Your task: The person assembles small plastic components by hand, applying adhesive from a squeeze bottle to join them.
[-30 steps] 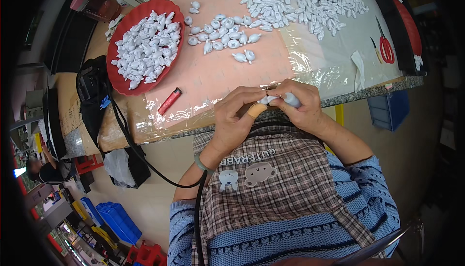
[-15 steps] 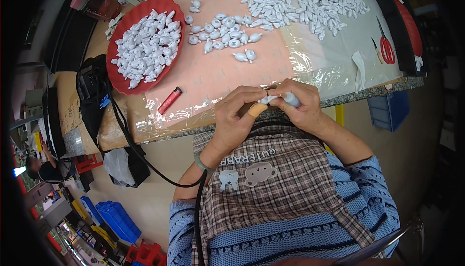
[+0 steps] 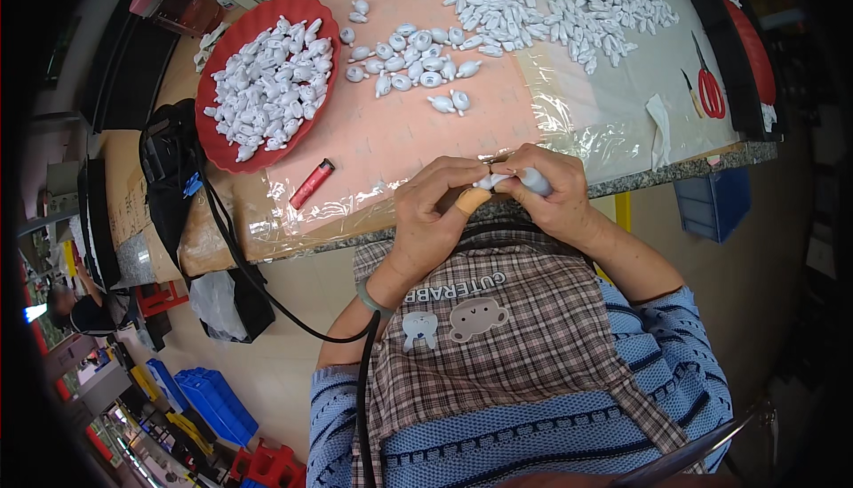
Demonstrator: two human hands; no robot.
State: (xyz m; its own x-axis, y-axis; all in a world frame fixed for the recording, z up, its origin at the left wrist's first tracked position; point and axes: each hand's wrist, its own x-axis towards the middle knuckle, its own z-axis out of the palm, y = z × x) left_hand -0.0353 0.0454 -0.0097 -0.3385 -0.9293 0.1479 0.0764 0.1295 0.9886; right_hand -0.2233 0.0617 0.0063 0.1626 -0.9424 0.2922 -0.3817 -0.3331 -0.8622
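Close to the table's near edge, my two hands meet over a small white rounded piece (image 3: 535,182) with a narrow end. My right hand (image 3: 562,199) is closed around its bulbous part, thumb and fingers pinching. From the other side my left hand (image 3: 425,212) grips the narrow end between its fingertips and thumb. A tan cover (image 3: 471,200) wraps the left thumb. The fingers hide much of the piece's middle. Similar white pieces (image 3: 418,57) lie loose farther out on the pink sheet.
Many white pieces fill a red scalloped bowl (image 3: 267,10) at the left. A large heap (image 3: 569,4) spreads at the far right. A red lighter-like cylinder (image 3: 312,184) lies nearby. Red-handled scissors (image 3: 710,92) rest at the right. A black cable (image 3: 258,284) runs toward my left arm.
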